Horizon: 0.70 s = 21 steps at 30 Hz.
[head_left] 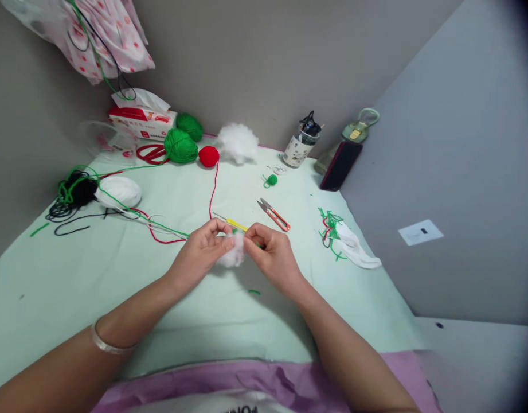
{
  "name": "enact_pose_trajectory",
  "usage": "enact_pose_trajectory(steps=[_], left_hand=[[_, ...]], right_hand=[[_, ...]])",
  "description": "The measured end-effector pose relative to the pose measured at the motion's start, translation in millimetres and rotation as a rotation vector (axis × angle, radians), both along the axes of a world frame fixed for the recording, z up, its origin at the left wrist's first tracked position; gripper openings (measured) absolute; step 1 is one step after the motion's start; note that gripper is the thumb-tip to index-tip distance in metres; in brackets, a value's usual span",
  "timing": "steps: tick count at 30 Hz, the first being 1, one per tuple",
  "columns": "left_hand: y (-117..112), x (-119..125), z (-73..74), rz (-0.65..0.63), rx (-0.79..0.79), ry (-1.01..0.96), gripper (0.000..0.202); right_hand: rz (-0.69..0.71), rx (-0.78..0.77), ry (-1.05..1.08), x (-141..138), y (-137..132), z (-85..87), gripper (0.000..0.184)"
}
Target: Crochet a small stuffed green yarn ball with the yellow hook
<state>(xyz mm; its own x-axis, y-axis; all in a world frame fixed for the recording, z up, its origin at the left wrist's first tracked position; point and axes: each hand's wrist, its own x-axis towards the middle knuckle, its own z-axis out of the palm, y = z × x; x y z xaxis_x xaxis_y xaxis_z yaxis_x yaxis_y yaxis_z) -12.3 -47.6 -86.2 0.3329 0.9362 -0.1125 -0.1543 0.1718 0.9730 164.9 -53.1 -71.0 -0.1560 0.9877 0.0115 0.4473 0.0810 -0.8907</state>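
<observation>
One left hand [206,244] and one right hand [270,252] pinch a small tuft of white fluff [233,257] together.

The tuft is between the fingertips, near the middle of the pale green cloth [66,261]. The left thumb and fingers close on one side of it, and the right ones on the other. A bit of green [235,232] peeks out by the fluff. A yellow hook [237,225] is just behind the fingertips; whether a finger holds it, one cannot tell. The step now looks like working the fluff by hand, maybe pulling it or pressing it small. The next move seems to call for a soft pinch, as fluff may tear, and for keeping the hook's thin end from catching it.
</observation>
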Motion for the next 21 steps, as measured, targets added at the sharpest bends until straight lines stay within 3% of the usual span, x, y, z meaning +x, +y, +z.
enact_pose_trajectory(steps=[5,9,12,17,21], left_hand=[[0.3,1.9,-5.0,0.045,0.005,0.037,0.027],[-0.5,6.6,-4.6,0.159,0.043,0.038,0.026],[1.3,7.1,-4.3,0.166,0.036,0.019,0.025],[1.8,4.2,-4.3,0.165,-0.029,-0.033,0.028],[-0.7,2.2,-3.7,0.171,-0.074,-0.047,0.027]], right_hand=[[0.145,-0.113,0.104,-4.2,-5.0,5.3,0.024],[0.179,-0.147,0.185,-12.4,-10.7,7.9,0.026],[0.203,-0.136,0.229,-10.3,-8.9,9.3,0.031],[0.137,-0.244,0.381,7.0,6.7,5.8,0.045],[0.114,-0.351,0.506,12.1,13.6,2.0,0.044]])
